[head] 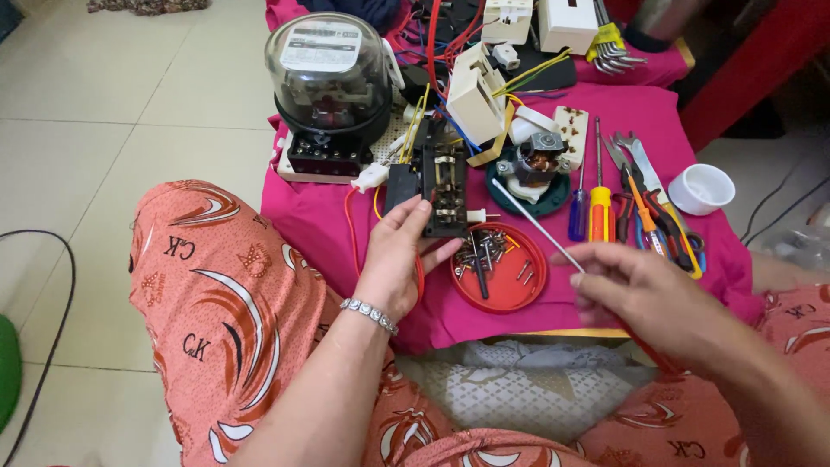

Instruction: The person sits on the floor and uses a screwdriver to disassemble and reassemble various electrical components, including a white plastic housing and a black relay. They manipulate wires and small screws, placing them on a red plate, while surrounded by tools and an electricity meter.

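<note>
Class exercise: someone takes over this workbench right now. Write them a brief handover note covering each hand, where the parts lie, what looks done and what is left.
Left hand: steadies the black switch block on the pink cloth, fingers at its near end.
Right hand: holds a thin screwdriver, tip towards the block; blurred, so the grip is unclear.
Parts: screws lie in the red lid just beside the block. The meter stands behind, spare screwdrivers and pliers to the right.
Done: the block lies open, screws out in the lid.
Left: the screws are not yet back in the block.
</note>
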